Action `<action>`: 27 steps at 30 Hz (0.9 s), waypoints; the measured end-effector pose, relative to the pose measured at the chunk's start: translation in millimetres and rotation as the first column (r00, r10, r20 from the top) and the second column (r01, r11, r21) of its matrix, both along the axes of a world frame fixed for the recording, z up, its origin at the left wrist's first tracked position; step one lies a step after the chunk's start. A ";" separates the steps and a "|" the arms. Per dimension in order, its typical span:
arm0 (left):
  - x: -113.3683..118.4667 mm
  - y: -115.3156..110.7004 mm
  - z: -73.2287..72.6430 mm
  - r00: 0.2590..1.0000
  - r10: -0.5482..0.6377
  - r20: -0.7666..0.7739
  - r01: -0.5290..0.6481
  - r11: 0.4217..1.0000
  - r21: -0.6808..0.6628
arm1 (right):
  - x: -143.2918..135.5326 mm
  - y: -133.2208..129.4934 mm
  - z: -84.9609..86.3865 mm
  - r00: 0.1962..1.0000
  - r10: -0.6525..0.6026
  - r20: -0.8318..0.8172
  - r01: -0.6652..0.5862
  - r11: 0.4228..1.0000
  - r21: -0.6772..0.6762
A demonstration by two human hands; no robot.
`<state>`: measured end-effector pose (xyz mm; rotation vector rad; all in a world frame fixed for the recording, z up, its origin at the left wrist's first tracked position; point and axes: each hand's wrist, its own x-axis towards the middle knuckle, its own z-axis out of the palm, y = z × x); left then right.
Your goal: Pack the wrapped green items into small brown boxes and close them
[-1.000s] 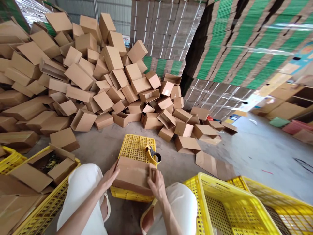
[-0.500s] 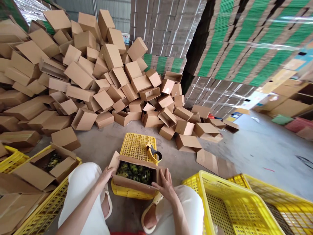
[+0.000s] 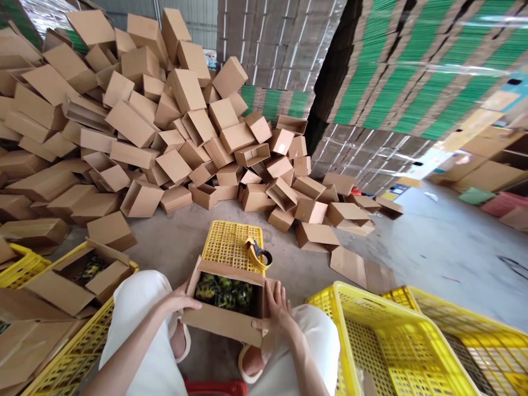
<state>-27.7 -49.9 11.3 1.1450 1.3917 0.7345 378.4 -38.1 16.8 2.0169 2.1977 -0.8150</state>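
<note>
Head view: an open box (image 3: 225,323) stands at the near end of a yellow crate (image 3: 225,242) turned grid side up, covering the crate's near edge. Dark green-and-yellow contents (image 3: 226,291) fill its bottom, too small to name. Its flaps stand apart.

Left hand (image 3: 179,298) is at the box's left end, thumb over the near flap, fingers partly hidden behind the end; whether it grips, I cannot tell. Right hand (image 3: 279,312) is spread flat against the right end flap, thumb reaching to the near flap's right corner.

A tape dispenser (image 3: 256,256) lies along the crate's right edge, just beyond the box's far right corner. Knees (image 3: 140,308) in white flank the box.

To the left, a second crate (image 3: 78,347) carries another open box (image 3: 58,293) with similar contents. To the right stands a deep crate (image 3: 381,330). Past bare floor (image 3: 165,236), a pile of boxes (image 3: 165,137) rises beside stacked cartons (image 3: 412,71).
</note>
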 end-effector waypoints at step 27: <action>1.6 13.0 -11.9 0.985 -0.123 -0.124 0.140 0.980 0.139 | -32.9 28.5 -1.6 0.973 -0.097 -0.209 0.190 0.852 0.487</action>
